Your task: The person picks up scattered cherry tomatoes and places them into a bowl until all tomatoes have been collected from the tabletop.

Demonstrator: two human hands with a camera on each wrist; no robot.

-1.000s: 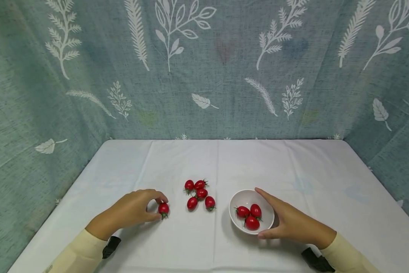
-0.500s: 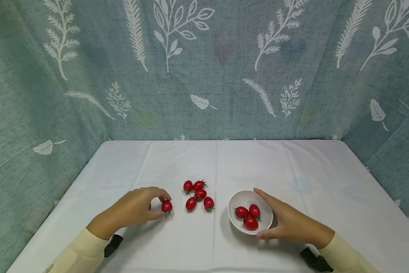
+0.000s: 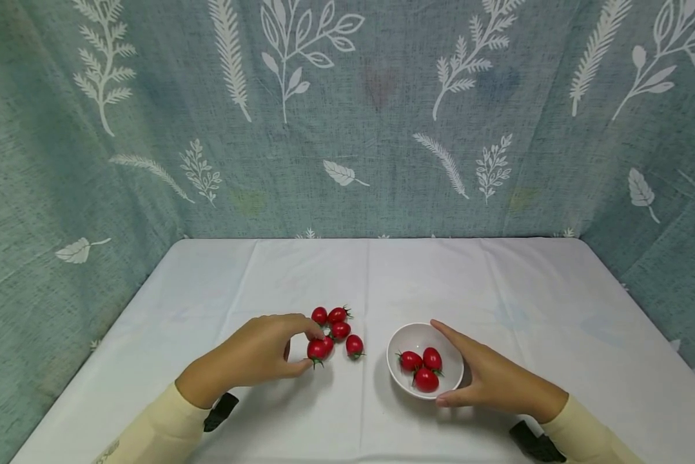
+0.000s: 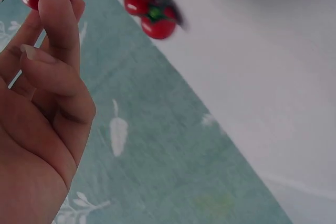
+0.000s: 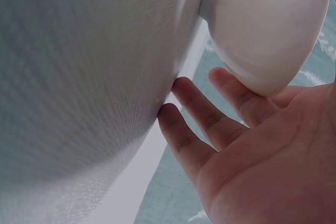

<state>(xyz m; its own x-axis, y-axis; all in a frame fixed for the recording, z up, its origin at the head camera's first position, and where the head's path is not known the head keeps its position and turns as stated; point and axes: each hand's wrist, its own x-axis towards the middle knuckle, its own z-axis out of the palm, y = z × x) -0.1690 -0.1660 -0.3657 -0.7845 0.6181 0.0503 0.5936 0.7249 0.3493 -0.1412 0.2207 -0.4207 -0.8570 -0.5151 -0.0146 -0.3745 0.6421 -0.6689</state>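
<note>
- Left hand pinches a tomato left of the bowl.
- Right hand grips the bowl's right side.
- Loose tomatoes lie left of it, three tomatoes inside.

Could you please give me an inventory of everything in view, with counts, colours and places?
Held tomato: one, red, pinched in the left hand.
Loose tomatoes: five, red, clustered on the table, one partly hidden behind the held one.
Tomatoes in the bowl: three, red, close together.
Bowl: one, white, between the loose cluster and the right hand.
Table covering: one, white, under everything.
Patterned cloth: piece count unclear, blue-green with white leaf prints, behind and beside the table.
Wrist devices: two, black, one below each wrist.
Sleeves: two, pale yellow, on both forearms.
Left hand: one, bare, at the cluster.
Right hand: one, bare, gripping the bowl's side.
</note>
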